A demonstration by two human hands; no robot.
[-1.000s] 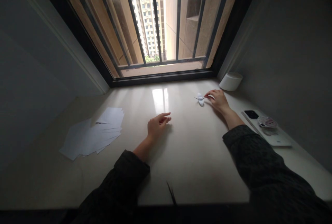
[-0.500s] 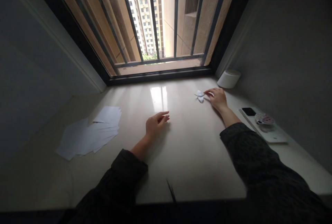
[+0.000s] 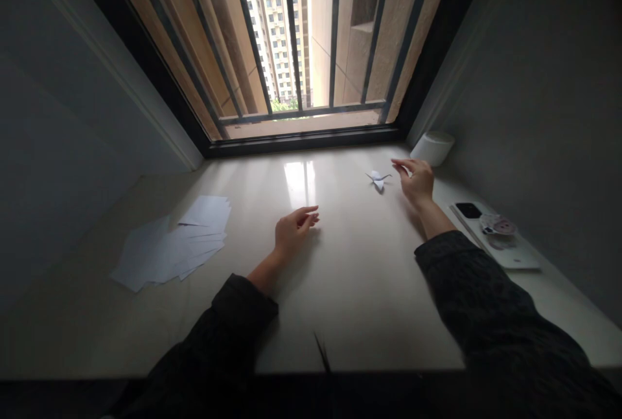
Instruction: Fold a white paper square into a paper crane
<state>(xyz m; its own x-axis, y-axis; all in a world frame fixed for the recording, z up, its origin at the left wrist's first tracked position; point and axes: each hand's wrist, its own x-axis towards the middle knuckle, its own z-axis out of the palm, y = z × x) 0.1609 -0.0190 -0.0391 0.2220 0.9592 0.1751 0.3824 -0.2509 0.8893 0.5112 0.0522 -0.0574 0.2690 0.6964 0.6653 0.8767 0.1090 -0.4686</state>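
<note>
A small folded white paper crane (image 3: 377,179) rests on the pale windowsill at the far right, its thin pointed ends sticking out to both sides. Just right of it hovers my right hand (image 3: 416,179), open, its fingertips a little apart from the paper and holding nothing. My left hand (image 3: 292,232) is over the middle of the sill with its fingers loosely bent and parted. Nothing is in it, and the crane is well off to its right.
Several white paper sheets (image 3: 170,247) lie fanned out on the left. A white cylinder (image 3: 433,147) stands in the back right corner. Along the right wall lies a white phone (image 3: 521,257) with a decorated grip. A barred window (image 3: 301,127) borders the sill behind.
My right hand has let go of the paper crane's end and drawn slightly up and right. The crane stays on the sill. My left hand has hardly moved.
</note>
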